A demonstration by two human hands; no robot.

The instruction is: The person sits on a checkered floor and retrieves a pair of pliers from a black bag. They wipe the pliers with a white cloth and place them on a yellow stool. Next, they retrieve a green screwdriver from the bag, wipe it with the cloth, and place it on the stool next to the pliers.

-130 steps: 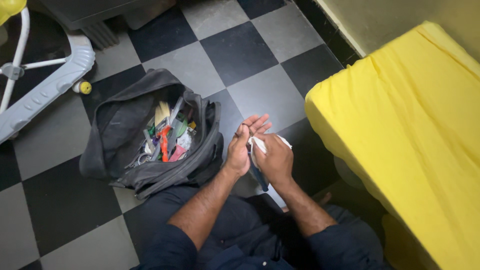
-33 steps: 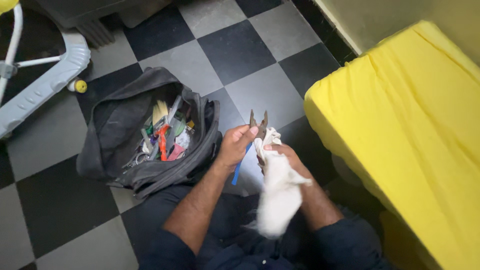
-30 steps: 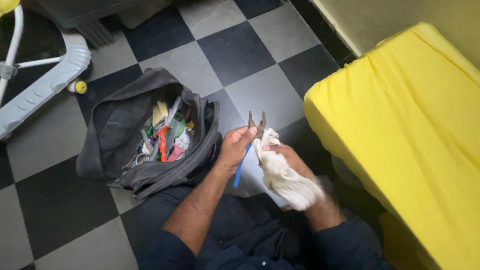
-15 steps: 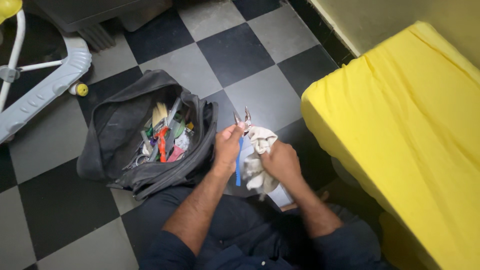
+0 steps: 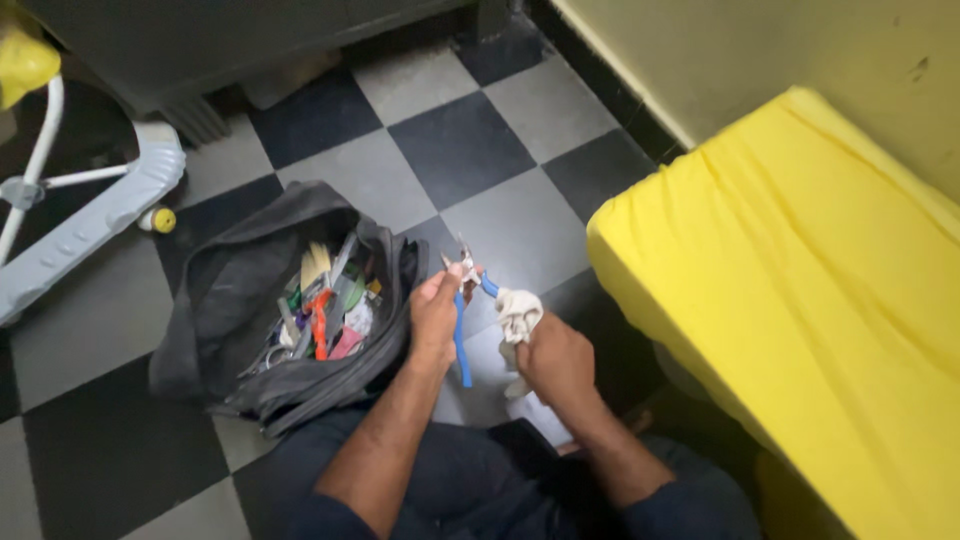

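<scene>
My left hand (image 5: 436, 315) grips a pair of blue-handled pliers (image 5: 461, 330) near the joint, metal jaws pointing up and away from me, handles spread. My right hand (image 5: 556, 360) is closed on a bunched white rag (image 5: 518, 318) that touches the right handle of the pliers. Both hands hover over the checkered floor, just right of an open black tool bag (image 5: 235, 300).
The tool bag holds several tools, among them a brush and an orange-handled tool (image 5: 320, 322). A yellow covered mattress (image 5: 800, 290) fills the right side. A grey plastic frame (image 5: 95, 215) with a small yellow wheel (image 5: 160, 219) stands at the left. A dark cabinet base (image 5: 200, 45) runs along the back.
The pliers moved left and a little nearer the bag, with their handles now spread. The rag went from hanging loose to bunched in my right hand. The camera tilted up slightly.
</scene>
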